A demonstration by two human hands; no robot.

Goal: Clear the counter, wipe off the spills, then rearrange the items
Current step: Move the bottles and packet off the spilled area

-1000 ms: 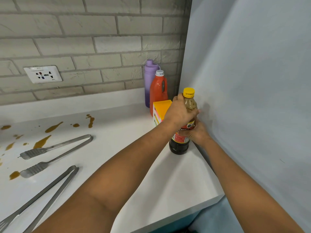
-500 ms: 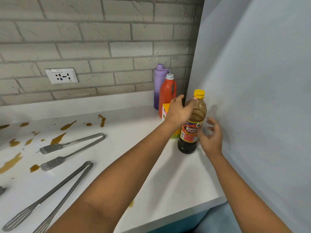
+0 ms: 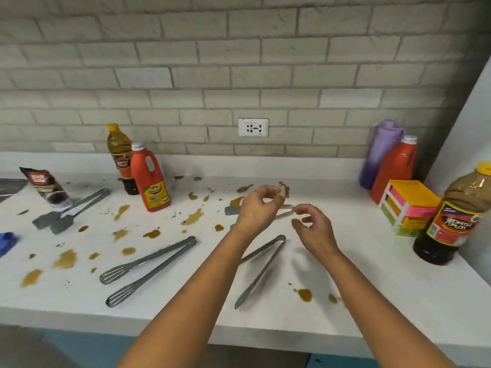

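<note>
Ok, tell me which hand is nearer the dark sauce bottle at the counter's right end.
Right. The right hand hovers left of the dark sauce bottle, apart from it; the left hand is farther left still, above the tongs.

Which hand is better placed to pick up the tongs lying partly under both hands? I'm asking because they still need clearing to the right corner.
Probably the right hand: it hovers empty beside the tongs' looped end and is nearer the corner. The left hand, also empty, covers their middle.
</note>
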